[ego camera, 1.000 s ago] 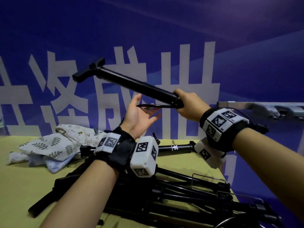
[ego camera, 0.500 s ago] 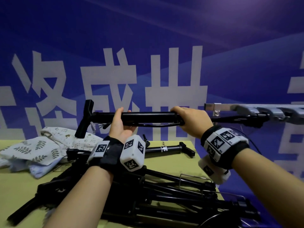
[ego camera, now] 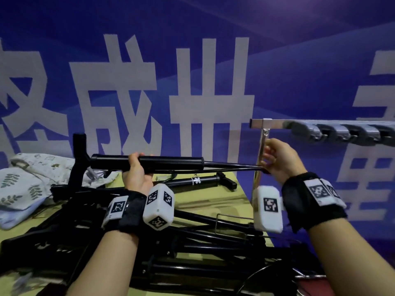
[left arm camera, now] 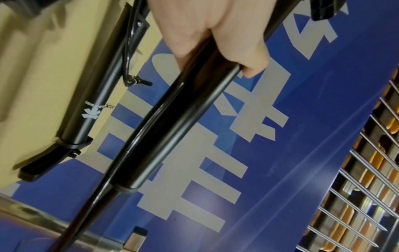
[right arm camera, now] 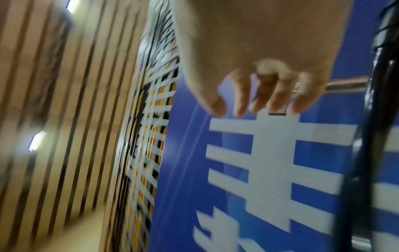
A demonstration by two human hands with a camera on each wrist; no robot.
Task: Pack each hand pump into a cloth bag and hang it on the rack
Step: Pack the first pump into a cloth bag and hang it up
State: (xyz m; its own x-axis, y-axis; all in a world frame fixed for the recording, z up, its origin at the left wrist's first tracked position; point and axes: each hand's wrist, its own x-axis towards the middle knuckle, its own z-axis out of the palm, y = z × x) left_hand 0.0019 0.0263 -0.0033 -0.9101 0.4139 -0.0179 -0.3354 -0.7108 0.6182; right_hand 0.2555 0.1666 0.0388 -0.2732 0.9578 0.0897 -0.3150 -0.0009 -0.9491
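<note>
The right hand (ego camera: 280, 159) hides the far end of the hand pump (ego camera: 166, 162), so its grip there cannot be judged. The right wrist view is motion-blurred; the rack (ego camera: 342, 130) runs off the frame's edge.

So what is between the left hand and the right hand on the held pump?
In the head view, the rest of the black barrel and then a thin rod run from the left hand to the right hand.
</note>
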